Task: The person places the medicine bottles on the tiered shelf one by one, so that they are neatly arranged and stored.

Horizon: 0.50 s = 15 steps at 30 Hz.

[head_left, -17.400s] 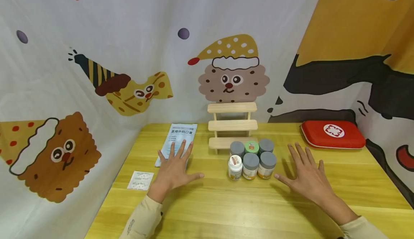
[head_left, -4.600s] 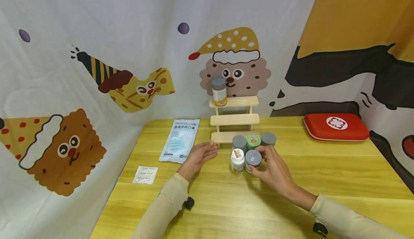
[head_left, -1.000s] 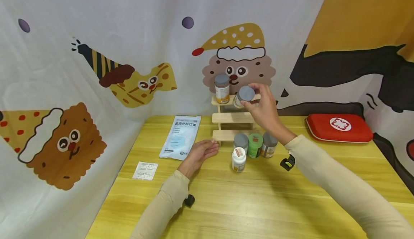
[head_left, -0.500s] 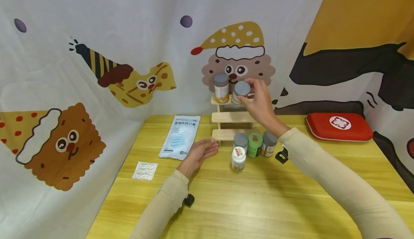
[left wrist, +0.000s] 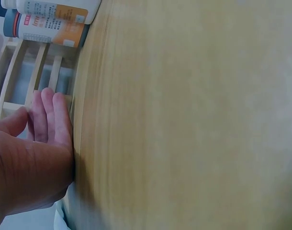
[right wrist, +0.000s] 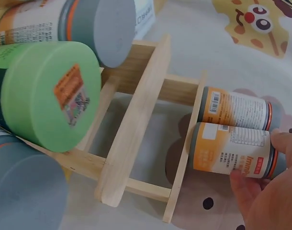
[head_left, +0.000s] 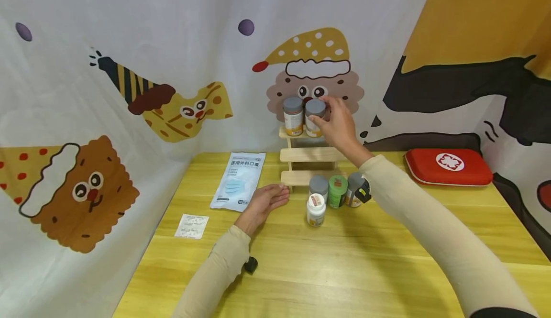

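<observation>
On the top step of a three-tier wooden rack, my right hand pinches a grey-lidded pill bottle between thumb and fingers. That bottle stands upright, close beside a matching grey-lidded bottle; the right wrist view shows its base against the step. My left hand lies at the left end of the lowest step, fingers extended and holding nothing. Whether its fingertips touch the rack I cannot tell.
Before the rack stand a white bottle, a green-lidded jar and two grey-lidded bottles, one behind the white bottle. A mask packet and white sachet strip lie left. A red first-aid case sits back right.
My right hand has brought the tilted grey-lidded bottle left and upright onto the top step beside the first. Earlier, both bottles stood on the table. My left hand has stayed put this last second.
</observation>
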Tool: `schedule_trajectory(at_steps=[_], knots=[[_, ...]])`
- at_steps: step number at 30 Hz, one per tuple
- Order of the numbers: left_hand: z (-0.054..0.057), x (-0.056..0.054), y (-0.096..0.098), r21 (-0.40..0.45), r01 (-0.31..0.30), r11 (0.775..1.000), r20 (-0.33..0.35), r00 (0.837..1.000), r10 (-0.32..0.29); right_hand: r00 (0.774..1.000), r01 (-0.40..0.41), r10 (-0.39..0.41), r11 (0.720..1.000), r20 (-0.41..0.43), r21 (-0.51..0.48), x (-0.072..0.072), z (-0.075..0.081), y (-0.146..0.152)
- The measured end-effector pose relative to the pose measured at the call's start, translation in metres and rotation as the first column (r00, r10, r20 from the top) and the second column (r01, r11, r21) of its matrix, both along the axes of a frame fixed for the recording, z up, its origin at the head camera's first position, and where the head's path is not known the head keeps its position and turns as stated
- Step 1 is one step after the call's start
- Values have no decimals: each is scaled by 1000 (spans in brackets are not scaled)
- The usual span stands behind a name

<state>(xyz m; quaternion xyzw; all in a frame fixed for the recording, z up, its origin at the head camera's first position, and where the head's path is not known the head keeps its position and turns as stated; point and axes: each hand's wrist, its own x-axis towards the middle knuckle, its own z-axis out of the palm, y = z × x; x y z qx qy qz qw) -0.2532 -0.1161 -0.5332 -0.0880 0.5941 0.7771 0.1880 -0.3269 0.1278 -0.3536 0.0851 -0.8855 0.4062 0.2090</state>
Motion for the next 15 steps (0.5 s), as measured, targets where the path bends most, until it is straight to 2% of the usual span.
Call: schedule_trajectory(at_steps=[8, 15], knots=[[1, -1, -2, 12, -6, 1000, 2, 1000, 6, 998, 39, -39, 999, 42, -3, -11, 3, -3], [1, 0, 1, 6, -3, 1000, 4, 1000, 3, 996, 79, -79, 997, 51, 8, -14, 1, -3]])
